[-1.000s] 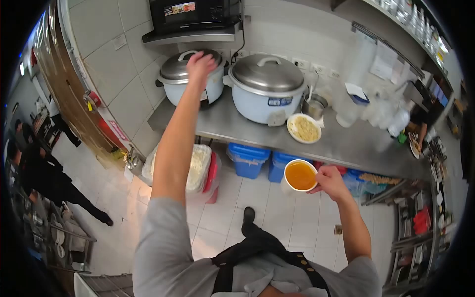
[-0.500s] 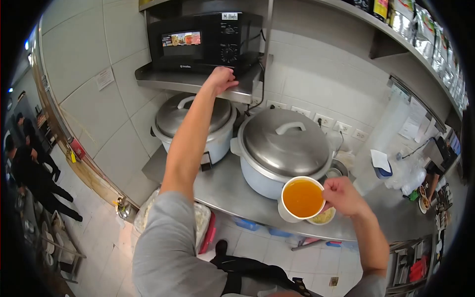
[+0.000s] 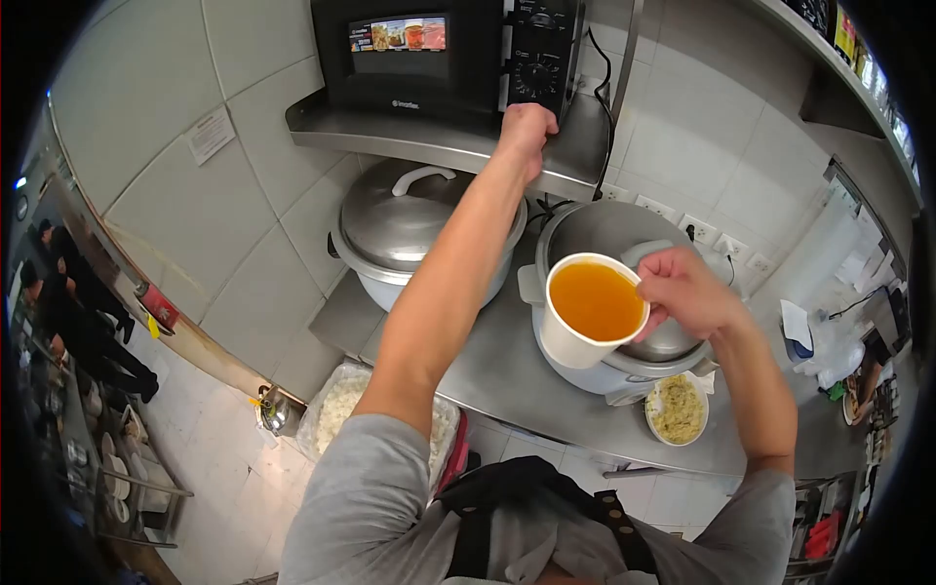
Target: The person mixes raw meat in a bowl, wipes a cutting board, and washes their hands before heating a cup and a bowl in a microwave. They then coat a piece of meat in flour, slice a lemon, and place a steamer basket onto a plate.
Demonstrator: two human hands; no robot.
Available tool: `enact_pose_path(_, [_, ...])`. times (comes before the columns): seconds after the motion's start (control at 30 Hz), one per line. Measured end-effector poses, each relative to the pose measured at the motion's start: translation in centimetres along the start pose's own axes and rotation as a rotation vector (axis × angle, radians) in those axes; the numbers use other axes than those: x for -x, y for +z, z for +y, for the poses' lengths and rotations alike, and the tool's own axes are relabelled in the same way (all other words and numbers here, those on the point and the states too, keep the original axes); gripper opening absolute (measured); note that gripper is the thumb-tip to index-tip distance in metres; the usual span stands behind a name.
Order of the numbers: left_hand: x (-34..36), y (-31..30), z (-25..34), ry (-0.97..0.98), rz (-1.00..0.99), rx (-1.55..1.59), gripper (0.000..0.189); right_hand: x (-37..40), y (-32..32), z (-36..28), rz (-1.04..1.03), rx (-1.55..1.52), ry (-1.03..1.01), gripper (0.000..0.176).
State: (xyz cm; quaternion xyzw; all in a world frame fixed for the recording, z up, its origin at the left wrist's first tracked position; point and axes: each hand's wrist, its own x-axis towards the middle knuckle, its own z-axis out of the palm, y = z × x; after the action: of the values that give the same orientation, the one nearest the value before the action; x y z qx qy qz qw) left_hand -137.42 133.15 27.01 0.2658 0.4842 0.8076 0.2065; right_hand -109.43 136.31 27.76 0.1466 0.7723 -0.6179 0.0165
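Observation:
My left hand point(image 3: 527, 136) is curled against the lower front of the black microwave point(image 3: 409, 73), just below its dials. What its fingertips touch is hidden. A pale vertical strip shows between the microwave's door and its control panel. Pinched in my right hand point(image 3: 689, 295) by the rim is a white paper cup point(image 3: 577, 336), slightly tilted and nearly full of orange liquid. The cup is over the right rice cooker point(image 3: 604, 229), whose metal lid is on. A bowl of yellowish, finely shredded food point(image 3: 677, 409) stands on the counter below my right hand.
The microwave sits on a steel shelf point(image 3: 390, 143) above the left rice cooker point(image 3: 400, 219). A bag of white rice-like food point(image 3: 341, 405) lies low by the counter point(image 3: 487, 375). Two people in dark clothes point(image 3: 93, 322) stand at far left. Power outlets point(image 3: 697, 230) line the wall.
My view has moved closer to the microwave. My right hand has raised the cup from beside the bowl to over the cooker. A pale strip now shows at the microwave door's edge.

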Motion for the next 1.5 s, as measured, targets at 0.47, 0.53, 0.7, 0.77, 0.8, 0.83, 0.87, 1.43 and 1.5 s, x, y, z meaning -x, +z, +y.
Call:
enact_pose_path(0.47, [14.1,-19.6,11.3,0.787,0.417,-0.652,0.034,-13.8,3.9,-13.1,-0.05,0.084,-0.227,0.024])
enact_pose_path(0.53, [14.5,-20.6,11.7,0.994,0.557,-0.835,0.033,-15.9,4.1,-14.3,-0.043,0.062,-0.242,0.026])
enact_pose_path(0.7, [15.4,-19.3,8.0,1.371,0.505,-0.706,0.017,-17.6,3.9,-15.9,0.006,0.057,-0.247,0.028])
enact_pose_path(0.77, [13.7,-18.7,6.1,0.929,0.368,-0.487,0.009,-17.1,3.8,-15.1,-0.013,0.055,-0.256,0.029])
enact_pose_path(0.8, [12.8,-19.0,5.7,0.771,0.304,-0.469,0.009,-17.0,3.3,-14.5,-0.008,0.07,-0.248,0.029])
enact_pose_path(0.83, [11.7,-19.4,5.4,0.612,0.236,-0.444,0.01,-16.2,3.4,-13.9,-0.001,0.081,-0.248,0.026])
enact_pose_path(0.87, [10.9,-19.5,5.1,0.56,0.184,-0.406,0.011,-15.6,3.3,-13.1,0.002,0.096,-0.219,0.028])
enact_pose_path(1.43, [8.9,-17.3,6.7,0.452,0.055,-0.269,0.005,-10.5,11.2,19.6,0.148,-0.184,0.181,0.017])
enact_pose_path(1.5, [9.3,-17.4,6.2,0.404,0.071,-0.315,0.006,-11.9,12.7,24.9,0.178,-0.179,0.184,0.018])
